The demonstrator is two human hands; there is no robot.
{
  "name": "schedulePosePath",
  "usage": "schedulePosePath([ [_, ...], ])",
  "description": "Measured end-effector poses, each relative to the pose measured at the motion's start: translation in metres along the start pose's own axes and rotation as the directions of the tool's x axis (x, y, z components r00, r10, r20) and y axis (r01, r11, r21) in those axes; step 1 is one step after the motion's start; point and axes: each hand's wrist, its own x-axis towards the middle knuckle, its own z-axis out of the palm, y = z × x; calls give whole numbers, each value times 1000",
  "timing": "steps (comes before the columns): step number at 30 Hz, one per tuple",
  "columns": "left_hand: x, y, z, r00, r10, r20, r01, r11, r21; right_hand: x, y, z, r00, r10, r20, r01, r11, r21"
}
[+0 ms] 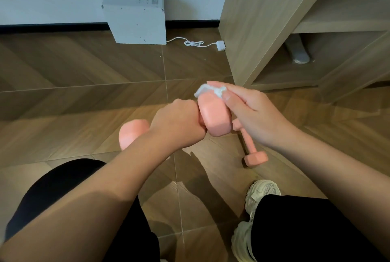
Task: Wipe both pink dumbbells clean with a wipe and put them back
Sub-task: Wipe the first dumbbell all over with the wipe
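Wooden floor (84, 97) carries the second dumbbell (252, 148), not yet in hand. Left hand (177, 122) is clenched round the first dumbbell (214, 114), raised; right hand (251, 112) pinches the wipe (207, 90) against its far end. Judged early: both returns remain.

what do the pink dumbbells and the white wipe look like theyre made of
Held dumbbell: looks like a matte rubbery or vinyl coating, going by its even pink colour, soft sheen and rounded edges; the core is hidden. The dumbbell on the floor has the same finish. Wipe: thin crumpled white sheet, paper tissue or nonwoven cloth; I cannot tell which.
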Motion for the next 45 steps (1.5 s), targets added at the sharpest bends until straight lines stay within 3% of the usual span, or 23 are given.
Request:
schedulePosePath([
  [2, -4, 0, -4, 1000, 20, -16, -19, 998, 63, 0, 5, -1, 997, 62, 41, -65, 996, 59],
  [5, -5, -2, -9, 998, 54, 28, -56, 996, 73, -9, 4, 3, 997, -76, -11, 77, 994, 73],
  [8, -6, -4, -11, 990, 105, 95, -110, 993, 51, -12, 7, 5, 977, -207, 47, 207, 978, 21],
  [14, -8, -6, -9, 979, 155, 132, -175, 973, 152, -9, 11, 3, 978, 38, 205, -32, 999, -30],
  [19, -7, -9, -9, 973, 167, 157, -188, 973, 134, -14, 8, 5, 994, -56, 98, 48, 995, 84],
  [25, -6, -8, -9, 976, 190, 107, -210, 951, 227, -11, 12, 4, 974, 87, 209, -100, 994, 50],
  [30, -4, -8, -9, 964, 192, 184, -216, 969, 120, -14, 8, 5, 998, -32, 59, 25, 993, 114],
  [37, -8, -6, -9, 970, 219, 108, -236, 954, 186, -9, 9, 2, 968, 116, 224, -139, 986, 88],
  [41, -7, -8, -5, 976, 210, 53, -217, 943, 254, -7, 8, 4, 940, 160, 302, -217, 962, 164],
  [45, -5, -9, -1, 978, 208, -21, -196, 947, 253, -8, 9, 10, 957, 194, 215, -234, 955, 179],
])
